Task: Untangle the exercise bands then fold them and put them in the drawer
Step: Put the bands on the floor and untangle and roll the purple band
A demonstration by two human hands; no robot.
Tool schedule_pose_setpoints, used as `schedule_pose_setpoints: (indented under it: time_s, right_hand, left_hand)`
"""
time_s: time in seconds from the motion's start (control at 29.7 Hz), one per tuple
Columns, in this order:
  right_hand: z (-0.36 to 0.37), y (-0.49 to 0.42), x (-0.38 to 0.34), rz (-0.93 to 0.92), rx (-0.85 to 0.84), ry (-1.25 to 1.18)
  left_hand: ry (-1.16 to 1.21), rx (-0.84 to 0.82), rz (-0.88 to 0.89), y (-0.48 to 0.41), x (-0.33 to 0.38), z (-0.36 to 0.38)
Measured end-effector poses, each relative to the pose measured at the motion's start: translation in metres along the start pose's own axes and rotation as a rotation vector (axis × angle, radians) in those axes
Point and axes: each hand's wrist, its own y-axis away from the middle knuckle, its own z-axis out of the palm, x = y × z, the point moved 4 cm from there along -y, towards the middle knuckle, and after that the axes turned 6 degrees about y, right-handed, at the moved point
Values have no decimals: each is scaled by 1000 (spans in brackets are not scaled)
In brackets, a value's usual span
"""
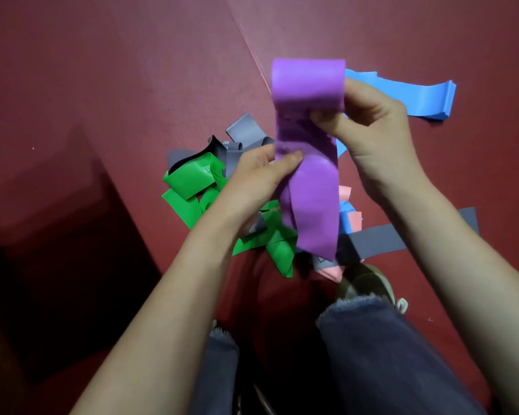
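Note:
A purple band [307, 91] is held up in front of me, folded over at the top with its loose end hanging down. My left hand [261, 172] pinches it at mid-height, thumb on the front. My right hand [372, 124] grips the folded upper part from the right. On the red floor below lies a tangle of a green band [189, 181], a grey band [246, 130] and bits of pink band [345, 193]. A folded blue band [417, 97] lies flat to the right, behind my right hand. No drawer is in view.
The red mat floor [102, 70] spreads around the pile. A dark shadowed block [42, 250] fills the lower left. A flat grey strip [378, 238] runs to the right under my right forearm. My jeans legs and a shoe [369, 283] are at the bottom.

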Motion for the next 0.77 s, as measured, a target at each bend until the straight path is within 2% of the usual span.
schedule_pose_setpoints:
  time_s: [0.1,0.2,0.37,0.44,0.57,0.67,0.77]
  right_hand:
    - [-2,5,8,-31,-83,149]
    - [-2,11,15,-33,-126,200]
    - [2,15,20,-54,-149,323]
    - [1,15,22,-48,-148,321]
    - [0,14,21,77,-123,158]
    - [1,13,19,50,-150,239]
    - [5,14,20,45,-147,292]
  left_hand:
    - [64,17,-52,0,4,0]
    - [198,24,-73,1,6,-1]
    - [532,-84,-205,4,4,1]
    - [492,-115,-203,5,5,1]
    - [350,-90,-148,5,10,1]
    - [299,-104,-113,7,11,1]
    - [260,-28,-78,4,8,-4]
